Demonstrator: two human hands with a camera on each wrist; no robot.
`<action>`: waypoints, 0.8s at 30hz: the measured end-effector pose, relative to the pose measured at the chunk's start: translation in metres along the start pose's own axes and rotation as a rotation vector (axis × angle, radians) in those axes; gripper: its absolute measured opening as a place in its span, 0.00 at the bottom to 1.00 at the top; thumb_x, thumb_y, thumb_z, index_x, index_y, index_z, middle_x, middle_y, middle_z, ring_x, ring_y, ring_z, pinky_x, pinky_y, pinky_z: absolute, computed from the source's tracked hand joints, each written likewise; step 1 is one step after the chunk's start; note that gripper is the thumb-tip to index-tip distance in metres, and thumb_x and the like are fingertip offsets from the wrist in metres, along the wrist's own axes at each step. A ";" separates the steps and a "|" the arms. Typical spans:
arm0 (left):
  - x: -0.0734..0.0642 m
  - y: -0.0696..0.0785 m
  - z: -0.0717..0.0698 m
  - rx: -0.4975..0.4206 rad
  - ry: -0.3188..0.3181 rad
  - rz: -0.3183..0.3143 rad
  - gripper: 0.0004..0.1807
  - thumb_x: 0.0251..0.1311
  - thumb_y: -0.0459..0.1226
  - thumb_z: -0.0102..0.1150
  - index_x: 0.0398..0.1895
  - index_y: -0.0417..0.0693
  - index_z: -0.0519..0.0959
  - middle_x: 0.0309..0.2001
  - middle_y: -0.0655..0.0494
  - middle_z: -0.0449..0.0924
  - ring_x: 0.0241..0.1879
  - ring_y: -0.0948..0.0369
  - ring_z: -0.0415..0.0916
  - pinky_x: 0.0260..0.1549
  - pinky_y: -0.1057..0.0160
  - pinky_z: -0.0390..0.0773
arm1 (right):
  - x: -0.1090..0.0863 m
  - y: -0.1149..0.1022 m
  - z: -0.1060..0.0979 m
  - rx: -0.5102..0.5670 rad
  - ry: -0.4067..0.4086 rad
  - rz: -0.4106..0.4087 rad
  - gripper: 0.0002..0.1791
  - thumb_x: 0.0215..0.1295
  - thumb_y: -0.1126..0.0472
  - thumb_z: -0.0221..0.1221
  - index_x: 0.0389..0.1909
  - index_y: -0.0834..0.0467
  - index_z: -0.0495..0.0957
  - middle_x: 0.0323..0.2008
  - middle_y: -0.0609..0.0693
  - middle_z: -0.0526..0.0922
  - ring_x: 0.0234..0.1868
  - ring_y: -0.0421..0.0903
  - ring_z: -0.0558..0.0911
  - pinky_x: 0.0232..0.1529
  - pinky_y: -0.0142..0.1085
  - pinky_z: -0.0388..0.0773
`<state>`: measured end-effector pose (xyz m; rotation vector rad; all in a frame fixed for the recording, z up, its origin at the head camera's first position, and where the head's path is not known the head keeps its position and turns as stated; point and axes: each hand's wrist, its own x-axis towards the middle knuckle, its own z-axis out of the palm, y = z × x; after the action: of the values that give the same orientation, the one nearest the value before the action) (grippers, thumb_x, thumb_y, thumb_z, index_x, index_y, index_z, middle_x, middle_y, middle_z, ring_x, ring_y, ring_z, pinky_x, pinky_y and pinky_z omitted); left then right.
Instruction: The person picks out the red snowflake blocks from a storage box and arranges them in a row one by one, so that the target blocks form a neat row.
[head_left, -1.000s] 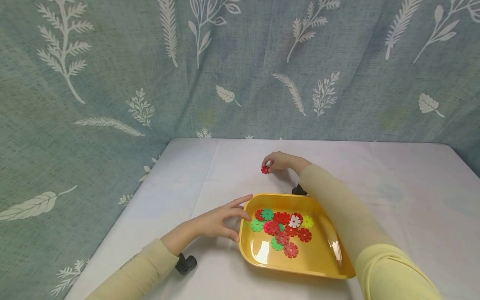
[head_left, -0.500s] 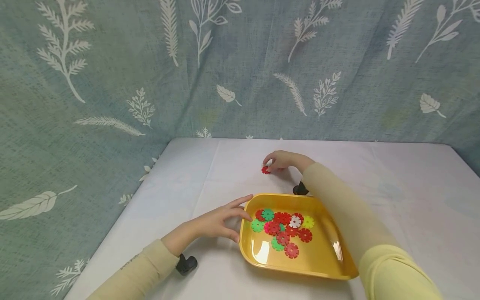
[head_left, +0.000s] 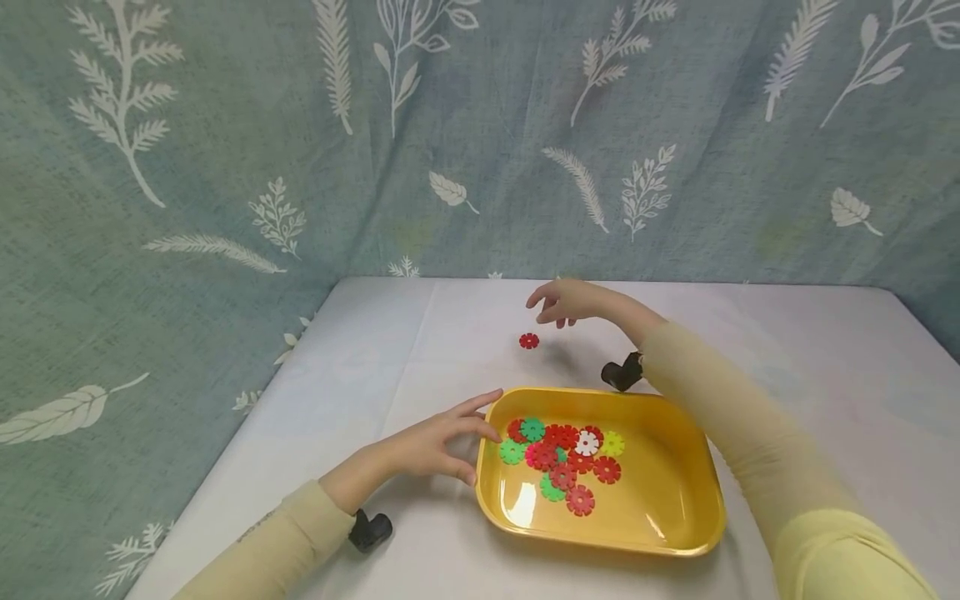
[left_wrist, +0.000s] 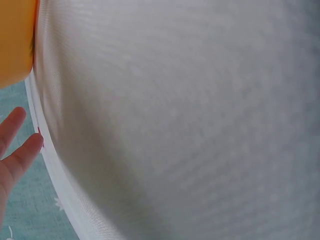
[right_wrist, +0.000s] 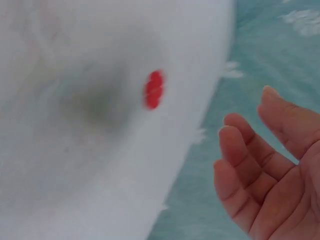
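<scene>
A single red notched disc [head_left: 528, 341] [right_wrist: 153, 90] lies flat on the white cloth, beyond the yellow tray [head_left: 652, 500]. My right hand [head_left: 573, 302] [right_wrist: 272, 175] is raised just above and behind that disc, its fingers loosely bent and holding nothing. At the tray's left end, my left hand [head_left: 431, 442] spreads its fingers and thumb against the rim; in the left wrist view only two fingertips [left_wrist: 22, 155] show beside the tray wall [left_wrist: 15, 45]. Inside the tray, several notched discs in red, green, pink, white and yellow overlap, such as the white one [head_left: 587, 442].
The white cloth [head_left: 420, 533] covers the table under the tray. A patterned blue-green curtain [head_left: 480, 233] hangs along the back and left side. Black wrist cameras sit at the left cuff [head_left: 371, 531] and right cuff [head_left: 622, 372].
My right hand has let go of the red disc and risen up and away from it, leaving it on the cloth. The left hand stays at the tray's edge.
</scene>
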<state>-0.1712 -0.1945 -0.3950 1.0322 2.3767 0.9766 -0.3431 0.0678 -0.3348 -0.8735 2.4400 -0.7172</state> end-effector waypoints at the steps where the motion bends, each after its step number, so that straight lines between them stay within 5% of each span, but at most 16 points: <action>1: 0.000 0.000 0.000 -0.001 -0.001 0.002 0.29 0.41 0.52 0.67 0.49 0.53 0.75 0.72 0.58 0.43 0.70 0.52 0.44 0.63 0.44 0.55 | -0.006 -0.004 -0.001 0.009 0.018 -0.022 0.20 0.64 0.60 0.54 0.57 0.58 0.69 0.44 0.59 0.80 0.38 0.56 0.80 0.40 0.40 0.80; 6: 0.000 -0.001 0.001 0.004 -0.004 0.001 0.30 0.41 0.53 0.66 0.49 0.54 0.75 0.72 0.59 0.42 0.70 0.52 0.43 0.63 0.43 0.54 | -0.037 -0.022 -0.001 0.028 0.099 -0.168 0.18 0.64 0.61 0.55 0.54 0.59 0.72 0.38 0.54 0.81 0.33 0.50 0.80 0.37 0.39 0.81; 12: 0.002 -0.001 0.001 -0.002 -0.003 0.014 0.28 0.42 0.51 0.67 0.49 0.54 0.75 0.72 0.59 0.43 0.70 0.53 0.43 0.63 0.42 0.53 | -0.081 -0.042 0.008 0.057 0.110 -0.233 0.16 0.63 0.62 0.56 0.52 0.59 0.73 0.37 0.51 0.82 0.29 0.43 0.78 0.36 0.39 0.80; 17: 0.002 -0.001 0.003 -0.005 -0.012 0.012 0.30 0.42 0.53 0.66 0.50 0.54 0.75 0.73 0.59 0.42 0.70 0.52 0.43 0.63 0.42 0.53 | -0.104 -0.050 0.029 0.086 0.036 -0.239 0.15 0.62 0.63 0.57 0.50 0.60 0.74 0.34 0.51 0.82 0.28 0.45 0.79 0.34 0.35 0.80; 24: -0.002 -0.001 0.000 0.014 0.002 0.025 0.31 0.41 0.56 0.64 0.50 0.53 0.75 0.73 0.58 0.43 0.70 0.51 0.43 0.63 0.41 0.53 | -0.112 -0.060 0.058 0.118 -0.101 -0.228 0.16 0.60 0.64 0.58 0.49 0.62 0.74 0.32 0.51 0.83 0.27 0.43 0.80 0.33 0.28 0.78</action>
<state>-0.1704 -0.1961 -0.3960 1.0684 2.3817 0.9712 -0.2057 0.0858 -0.3168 -1.1240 2.2072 -0.8658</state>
